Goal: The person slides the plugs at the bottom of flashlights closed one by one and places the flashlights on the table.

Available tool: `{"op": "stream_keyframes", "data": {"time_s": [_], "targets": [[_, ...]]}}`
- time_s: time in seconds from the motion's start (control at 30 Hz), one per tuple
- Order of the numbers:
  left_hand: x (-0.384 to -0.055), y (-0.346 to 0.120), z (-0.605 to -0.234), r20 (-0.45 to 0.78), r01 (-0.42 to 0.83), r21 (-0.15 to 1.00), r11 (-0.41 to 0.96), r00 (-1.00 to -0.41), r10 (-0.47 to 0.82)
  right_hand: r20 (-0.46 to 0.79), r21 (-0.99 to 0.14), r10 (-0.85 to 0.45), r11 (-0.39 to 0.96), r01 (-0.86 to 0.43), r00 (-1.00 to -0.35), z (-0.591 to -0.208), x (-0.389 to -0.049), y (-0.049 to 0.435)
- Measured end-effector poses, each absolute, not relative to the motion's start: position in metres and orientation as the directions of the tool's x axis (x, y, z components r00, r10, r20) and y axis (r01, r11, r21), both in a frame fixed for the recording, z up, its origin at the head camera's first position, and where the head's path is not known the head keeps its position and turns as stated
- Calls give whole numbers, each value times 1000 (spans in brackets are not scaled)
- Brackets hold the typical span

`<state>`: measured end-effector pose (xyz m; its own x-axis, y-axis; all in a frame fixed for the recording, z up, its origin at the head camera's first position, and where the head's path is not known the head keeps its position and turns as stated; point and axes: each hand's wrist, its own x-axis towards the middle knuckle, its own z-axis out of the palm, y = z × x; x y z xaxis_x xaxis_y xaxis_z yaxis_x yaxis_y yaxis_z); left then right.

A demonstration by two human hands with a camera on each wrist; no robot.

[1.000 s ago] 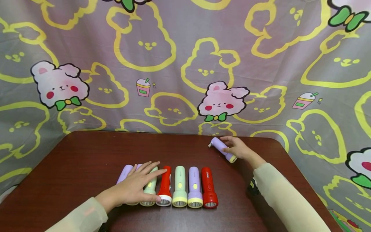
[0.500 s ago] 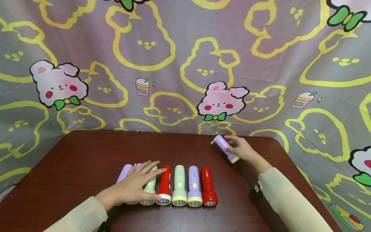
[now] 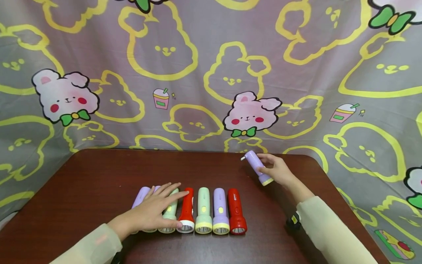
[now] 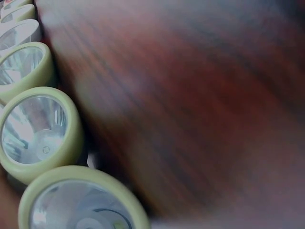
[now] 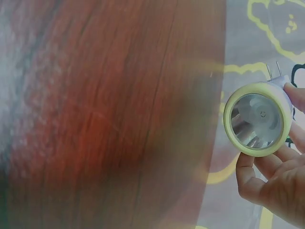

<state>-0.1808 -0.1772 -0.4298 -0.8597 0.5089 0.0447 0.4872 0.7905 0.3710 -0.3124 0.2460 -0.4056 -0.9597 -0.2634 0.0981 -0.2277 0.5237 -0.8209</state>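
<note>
My right hand (image 3: 276,171) grips a purple torch (image 3: 257,167), fingers curled round its body, lifted off the table (image 3: 99,176) near the far right corner, well apart from the row. Torch is tilted: plug pins up and away, yellow lens rim toward me; wrist view shows the lens (image 5: 257,119) face-on with my fingertips (image 5: 248,162) round the rim. My left hand (image 3: 155,211) lies flat, fingers spread and straight, on the left end of the row (image 3: 197,212) of torches, covering the purple and green ones. Rest of row: red, green, purple, red, side by side, lenses toward me
</note>
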Motion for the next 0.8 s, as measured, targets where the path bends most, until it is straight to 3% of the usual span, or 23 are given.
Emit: {"op": "stream_keyframes", "data": {"time_s": [0.4,0.8], "targets": [[-182,-177,-432,48,491,360,794,-859,509,157,-862,-249,438,-256,-956,-398,-291,240],[-181,-177,-432,41,487,364,794,-860,509,129,-923,-201,335,-192,-971,-399,-273,234]]}}
